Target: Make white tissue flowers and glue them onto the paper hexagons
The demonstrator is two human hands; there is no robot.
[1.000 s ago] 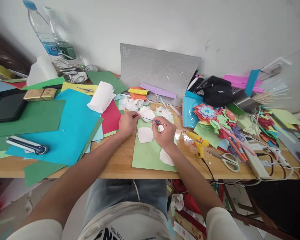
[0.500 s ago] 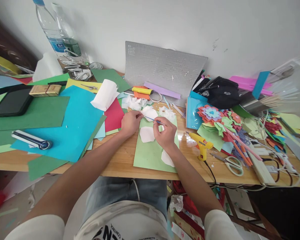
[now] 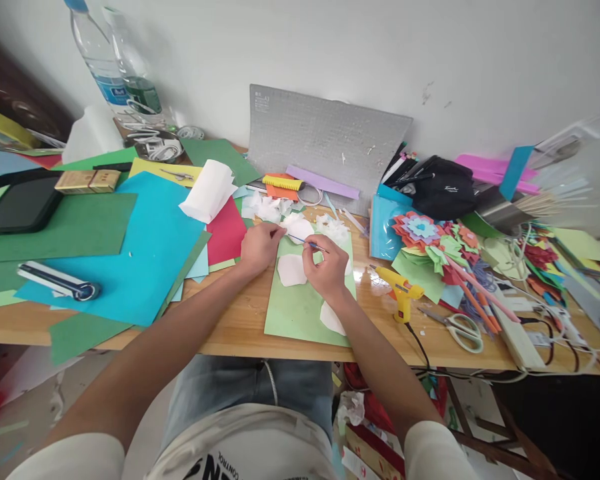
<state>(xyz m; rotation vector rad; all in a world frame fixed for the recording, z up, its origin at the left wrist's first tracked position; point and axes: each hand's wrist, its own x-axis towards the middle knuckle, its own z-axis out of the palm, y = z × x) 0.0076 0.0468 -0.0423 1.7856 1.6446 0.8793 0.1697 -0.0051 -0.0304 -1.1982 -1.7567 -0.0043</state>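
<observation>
Over a light green sheet (image 3: 300, 313), my right hand (image 3: 327, 265) is closed around a thin blue pen-like stick (image 3: 316, 246). Its tip points left, across a white paper piece (image 3: 298, 227) with a rounded, uneven edge. My left hand (image 3: 261, 248) pinches at the left edge of that piece, close to the stick's tip; the fingertips partly hide the contact. Another white piece (image 3: 291, 271) lies flat just left of my right hand. A third white piece (image 3: 331, 319) is partly covered by my right wrist. Crumpled white scraps (image 3: 267, 207) lie behind my hands.
To the right are a yellow glue gun (image 3: 401, 291), scissors (image 3: 463, 329) and paper flowers (image 3: 423, 229). On the left, a stapler (image 3: 60, 280) rests on a blue sheet (image 3: 145, 267). A grey cutting mat (image 3: 325, 137) leans against the wall, near a white paper roll (image 3: 209, 192).
The view has shifted very slightly. Both hands keep their places over the white piece, and the stick stays in my right hand.
</observation>
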